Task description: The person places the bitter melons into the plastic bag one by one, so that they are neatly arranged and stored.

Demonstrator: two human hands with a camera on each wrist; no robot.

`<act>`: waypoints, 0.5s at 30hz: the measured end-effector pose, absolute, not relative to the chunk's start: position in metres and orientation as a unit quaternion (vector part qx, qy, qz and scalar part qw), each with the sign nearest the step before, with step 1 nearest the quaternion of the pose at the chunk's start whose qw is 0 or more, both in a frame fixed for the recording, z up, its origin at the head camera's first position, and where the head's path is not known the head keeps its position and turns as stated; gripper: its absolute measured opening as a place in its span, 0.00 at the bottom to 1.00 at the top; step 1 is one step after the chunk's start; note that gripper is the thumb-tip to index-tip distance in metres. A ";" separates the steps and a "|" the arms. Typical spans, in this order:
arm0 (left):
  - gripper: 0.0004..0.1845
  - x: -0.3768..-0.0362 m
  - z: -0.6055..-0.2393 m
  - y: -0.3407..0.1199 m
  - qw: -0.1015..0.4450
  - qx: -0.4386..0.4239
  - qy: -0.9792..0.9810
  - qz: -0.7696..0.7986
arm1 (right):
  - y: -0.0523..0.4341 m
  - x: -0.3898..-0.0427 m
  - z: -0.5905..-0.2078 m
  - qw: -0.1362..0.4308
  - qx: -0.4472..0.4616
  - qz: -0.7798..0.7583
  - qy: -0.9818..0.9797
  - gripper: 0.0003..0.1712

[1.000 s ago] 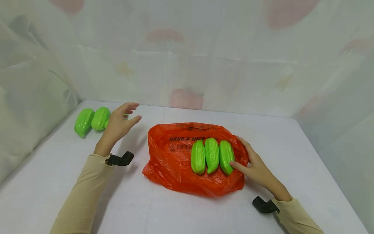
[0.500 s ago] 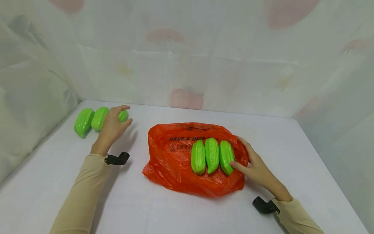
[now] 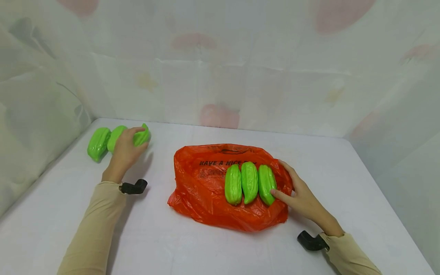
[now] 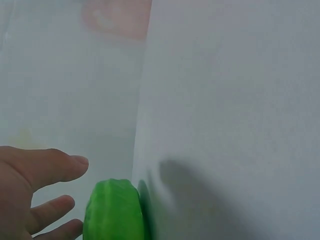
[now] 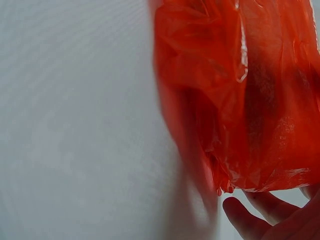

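In the head view my left hand is at the back left, its fingers and thumb arched round a ridged green gourd. The left wrist view shows the fingers spread, with a gap between them and the gourd. A red plastic bag lies near the table's middle, with three more green gourds side by side on its right half. My right hand rests at the bag's right edge, thumb by the rightmost gourd. In the right wrist view its extended fingers are beside the bag.
Two more green gourds lie at the back left of the white table, the nearer one partly behind my left hand. A patterned sheet hangs along the back and both sides.
My left hand has moved left and slightly down to the gourd nearest it, which now shows more between the fingers. The right hand and bag stay put.
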State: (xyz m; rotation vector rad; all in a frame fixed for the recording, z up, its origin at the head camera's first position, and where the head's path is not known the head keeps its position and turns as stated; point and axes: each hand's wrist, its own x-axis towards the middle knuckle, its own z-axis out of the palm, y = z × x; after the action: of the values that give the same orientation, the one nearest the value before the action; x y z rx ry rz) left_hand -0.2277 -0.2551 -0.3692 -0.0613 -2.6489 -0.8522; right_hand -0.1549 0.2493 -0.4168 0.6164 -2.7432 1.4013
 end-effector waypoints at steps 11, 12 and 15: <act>0.27 -0.229 -0.374 -0.264 0.159 -0.004 -0.941 -0.298 | 0.249 -0.155 -0.417 -0.001 0.196 0.446 -0.873 0.48; 0.28 -0.229 -0.374 -0.265 0.157 -0.002 -0.942 -0.295 | 0.249 -0.155 -0.417 0.000 0.196 0.446 -0.873 0.48; 0.28 -0.230 -0.374 -0.266 0.148 0.008 -0.947 -0.285 | 0.249 -0.155 -0.417 0.002 0.198 0.445 -0.873 0.48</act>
State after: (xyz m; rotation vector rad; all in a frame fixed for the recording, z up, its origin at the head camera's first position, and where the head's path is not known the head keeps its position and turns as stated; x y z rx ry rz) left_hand -0.2297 -0.2657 -0.3739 0.0221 -2.7238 -0.8200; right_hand -0.1549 0.2488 -0.4167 0.6215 -2.7407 1.3971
